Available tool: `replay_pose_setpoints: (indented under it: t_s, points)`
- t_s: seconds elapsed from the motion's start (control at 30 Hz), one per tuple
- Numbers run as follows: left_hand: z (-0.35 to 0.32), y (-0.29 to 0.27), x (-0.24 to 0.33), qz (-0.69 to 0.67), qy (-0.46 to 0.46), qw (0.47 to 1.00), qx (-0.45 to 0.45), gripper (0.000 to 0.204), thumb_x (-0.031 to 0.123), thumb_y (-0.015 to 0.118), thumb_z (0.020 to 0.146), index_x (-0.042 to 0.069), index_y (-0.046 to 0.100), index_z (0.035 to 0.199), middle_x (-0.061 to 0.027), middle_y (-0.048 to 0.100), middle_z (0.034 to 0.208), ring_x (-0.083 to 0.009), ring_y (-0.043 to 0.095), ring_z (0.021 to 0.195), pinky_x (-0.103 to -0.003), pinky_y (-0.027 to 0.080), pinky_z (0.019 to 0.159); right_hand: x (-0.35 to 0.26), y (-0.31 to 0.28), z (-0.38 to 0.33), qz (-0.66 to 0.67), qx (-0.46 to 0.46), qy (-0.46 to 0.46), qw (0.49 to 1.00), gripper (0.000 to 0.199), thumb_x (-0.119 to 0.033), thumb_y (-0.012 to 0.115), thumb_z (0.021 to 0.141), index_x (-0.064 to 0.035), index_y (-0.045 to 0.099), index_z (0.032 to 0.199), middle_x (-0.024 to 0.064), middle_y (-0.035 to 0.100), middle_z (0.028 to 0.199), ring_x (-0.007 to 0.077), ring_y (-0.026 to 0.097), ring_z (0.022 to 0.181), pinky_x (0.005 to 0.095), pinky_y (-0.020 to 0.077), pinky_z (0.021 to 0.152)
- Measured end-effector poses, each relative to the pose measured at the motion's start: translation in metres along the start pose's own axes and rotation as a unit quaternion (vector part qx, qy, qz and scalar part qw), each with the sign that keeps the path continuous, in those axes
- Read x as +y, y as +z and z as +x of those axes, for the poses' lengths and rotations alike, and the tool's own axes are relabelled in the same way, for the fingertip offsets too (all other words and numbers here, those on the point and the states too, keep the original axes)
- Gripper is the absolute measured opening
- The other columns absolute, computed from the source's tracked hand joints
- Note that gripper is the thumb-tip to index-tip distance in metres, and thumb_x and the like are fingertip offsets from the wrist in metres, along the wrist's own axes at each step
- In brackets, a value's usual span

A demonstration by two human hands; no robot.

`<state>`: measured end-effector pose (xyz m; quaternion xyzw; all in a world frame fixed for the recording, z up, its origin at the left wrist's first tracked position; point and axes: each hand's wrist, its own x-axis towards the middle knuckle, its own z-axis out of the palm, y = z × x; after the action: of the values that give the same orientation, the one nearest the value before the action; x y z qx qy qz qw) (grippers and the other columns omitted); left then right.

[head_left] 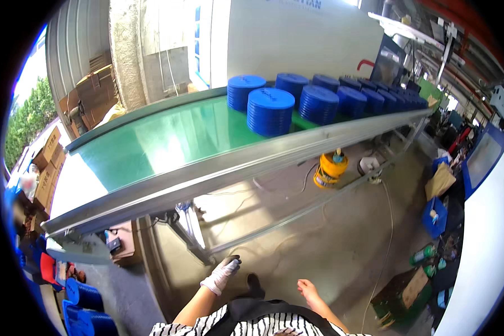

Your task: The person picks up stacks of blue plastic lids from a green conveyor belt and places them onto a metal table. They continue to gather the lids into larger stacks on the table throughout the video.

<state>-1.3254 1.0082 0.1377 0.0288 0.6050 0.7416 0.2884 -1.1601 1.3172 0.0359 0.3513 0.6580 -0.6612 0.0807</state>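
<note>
Most of the ribbed blue cylinders [270, 115] seem left on the green conveyor belt [134, 147], clear of the gloved left hand [223, 274] and bare right hand [308, 290], whose grips I can't tell, with similar blue pieces [85, 295] already off it.

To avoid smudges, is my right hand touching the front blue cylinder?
Apart: the head view shows metal rail and floor between the right hand and front blue cylinder.

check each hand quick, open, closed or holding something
Left hand: gloved, partly curled; whether open or closed cannot be told.
Right hand: loosely closed, nothing visible in it.
</note>
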Motion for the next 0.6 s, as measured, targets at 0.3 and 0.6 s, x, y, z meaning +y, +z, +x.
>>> replay_pose_setpoints:
  t_s: [0.3, 0.6]
  points:
    - [0.144, 0.094, 0.279, -0.066, 0.235, 0.955, -0.168, 0.054, 0.035, 0.05, 0.089, -0.002, 0.039, 0.127, -0.0157, 0.047, 0.124, -0.0266, 0.046, 0.114, -0.041, 0.032, 0.1, -0.392, 0.02, 0.089, 0.203, -0.245, -0.302, 0.899, 0.041, -0.026, 0.051, 0.09, -0.0037, 0.043, 0.124, 0.0104, 0.055, 0.114, 0.0205, 0.055, 0.101, 0.0327, 0.0424, 0.088]
    - [0.321, 0.095, 0.381, -0.2, 0.123, 0.956, 0.174, 0.061, 0.045, 0.045, 0.088, 0.009, 0.03, 0.135, -0.0155, 0.026, 0.141, -0.037, 0.024, 0.126, -0.045, 0.017, 0.106, -0.625, 0.026, 0.233, 0.222, -0.155, -0.238, 0.933, 0.047, -0.047, 0.045, 0.088, -0.0137, 0.045, 0.121, 0.0064, 0.044, 0.127, 0.0204, 0.034, 0.121, 0.0393, 0.0255, 0.096]
